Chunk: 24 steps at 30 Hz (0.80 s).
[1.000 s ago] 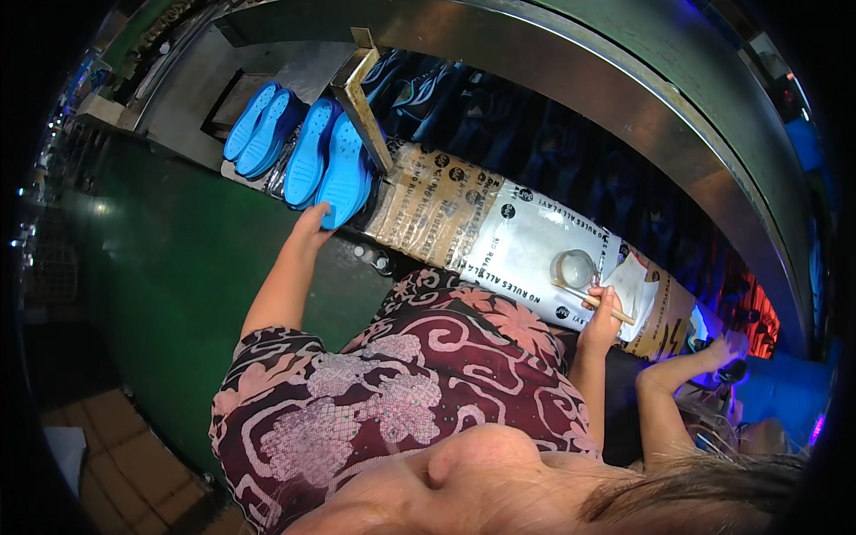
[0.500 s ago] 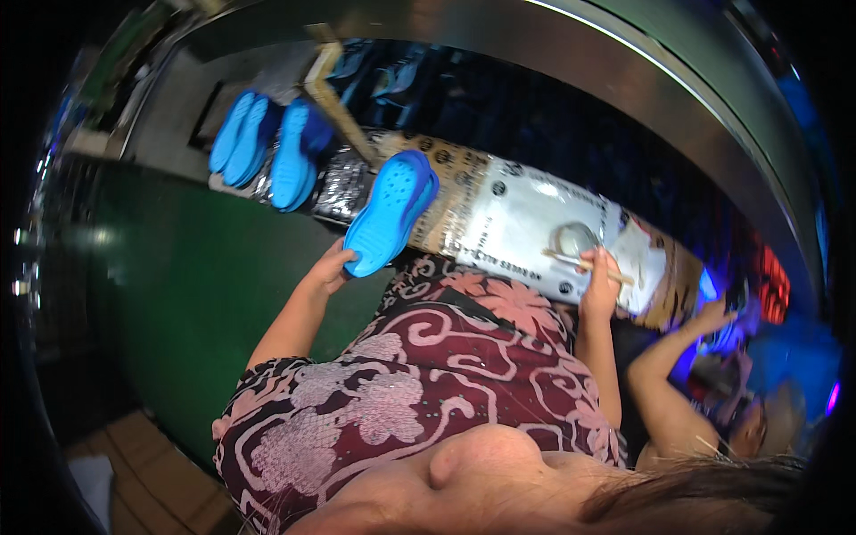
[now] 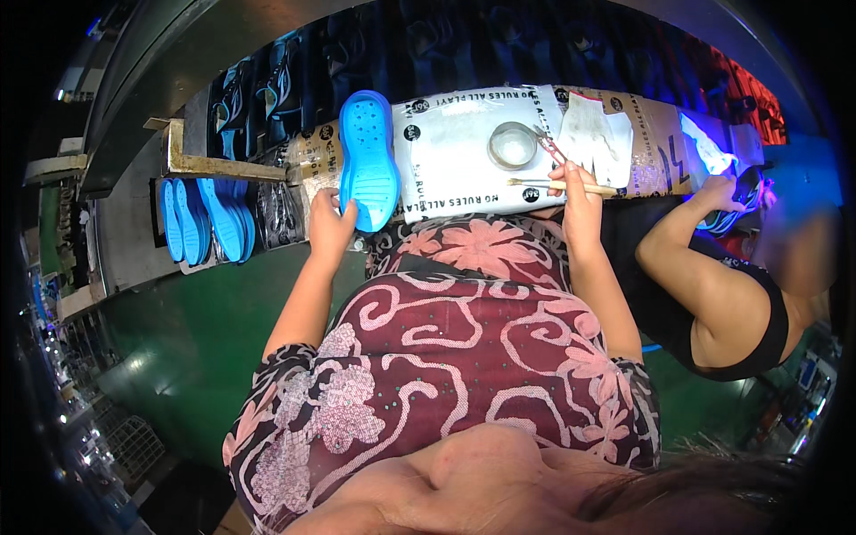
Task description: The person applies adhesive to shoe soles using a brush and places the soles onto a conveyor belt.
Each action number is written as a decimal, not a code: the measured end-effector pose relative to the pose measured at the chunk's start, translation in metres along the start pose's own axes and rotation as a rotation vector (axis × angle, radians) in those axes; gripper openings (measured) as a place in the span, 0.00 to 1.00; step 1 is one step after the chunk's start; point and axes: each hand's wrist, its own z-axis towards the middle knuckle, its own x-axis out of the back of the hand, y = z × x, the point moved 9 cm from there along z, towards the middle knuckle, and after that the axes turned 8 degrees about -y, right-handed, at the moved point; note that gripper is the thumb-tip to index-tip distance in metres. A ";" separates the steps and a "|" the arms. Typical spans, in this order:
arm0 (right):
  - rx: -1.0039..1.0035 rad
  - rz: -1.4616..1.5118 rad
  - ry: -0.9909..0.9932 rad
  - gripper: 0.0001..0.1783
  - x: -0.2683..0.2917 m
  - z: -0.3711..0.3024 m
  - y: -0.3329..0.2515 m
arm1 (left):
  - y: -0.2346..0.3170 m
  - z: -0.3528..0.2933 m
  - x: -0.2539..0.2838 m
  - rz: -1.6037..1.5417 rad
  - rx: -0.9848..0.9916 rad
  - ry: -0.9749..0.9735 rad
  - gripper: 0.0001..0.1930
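- At far left, two groups of light-blue soles (image 3: 221, 218) stand side by side, with darker blue sides; just right of them lies something dark in crinkled, shiny wrapping (image 3: 281, 218).
- An angled metal bracket (image 3: 176, 160), worn along its edges, reaches over that spot; behind it, dark shoes with pale blue trim (image 3: 281, 85) sit in shadow under a curved metal edge.
- The left hand (image 3: 332, 218) is near the bench's front edge; its fingers grasp a blue sole (image 3: 368, 160) at the rounded near end, thumb on the upper face; the sole's perforated end points away from the person, beside the left edge of a white printed sheet (image 3: 446, 165).
- On that sheet stands a round, clear bowl (image 3: 513, 145), well apart from the sole; a slim red-handled tool (image 3: 552, 147) slants between it and the right hand, and whether the fingers touch it I cannot tell.
- The right hand (image 3: 580, 198) grasps a wooden brush (image 3: 600, 189) in its bent fingers, bristles pointing left, just below the bowl.
- Farther right lie a creased white paper (image 3: 613, 147) and the bench's brown, taped covering (image 3: 658, 160); beyond, a co-worker in a black top (image 3: 753, 343) has a hand (image 3: 719, 192) at a dark shoe (image 3: 749, 189).
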 end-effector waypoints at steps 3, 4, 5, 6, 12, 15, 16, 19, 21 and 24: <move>0.018 0.022 -0.061 0.18 -0.001 0.006 -0.002 | 0.013 0.012 0.004 0.061 0.015 -0.028 0.13; 0.035 -0.007 -0.070 0.18 -0.004 0.006 -0.005 | 0.017 0.013 0.006 0.130 -0.012 -0.038 0.11; 0.051 -0.037 -0.079 0.18 -0.006 0.005 -0.009 | 0.020 0.014 0.007 0.199 -0.040 -0.047 0.10; 0.044 -0.037 -0.080 0.19 -0.006 0.005 -0.010 | 0.020 0.014 0.008 0.137 -0.047 -0.036 0.09; 0.020 -0.030 -0.041 0.20 0.003 0.004 -0.002 | 0.006 0.016 0.016 0.091 0.164 -0.115 0.11; 0.027 -0.023 -0.047 0.20 0.001 0.003 -0.005 | -0.010 0.014 0.006 -0.408 0.179 -0.125 0.13; 0.026 -0.013 -0.044 0.20 0.001 0.003 -0.005 | -0.010 0.013 -0.014 -0.877 0.193 -0.137 0.15; 0.022 -0.011 -0.049 0.20 0.001 0.002 -0.005 | 0.001 -0.010 -0.054 -1.280 0.373 -0.901 0.19; 0.019 -0.026 -0.052 0.20 0.001 0.002 -0.008 | 0.040 -0.013 -0.047 -1.279 0.361 -0.826 0.19; 0.018 -0.052 -0.039 0.20 0.001 0.001 -0.020 | 0.092 -0.005 -0.016 -1.353 0.206 -0.469 0.19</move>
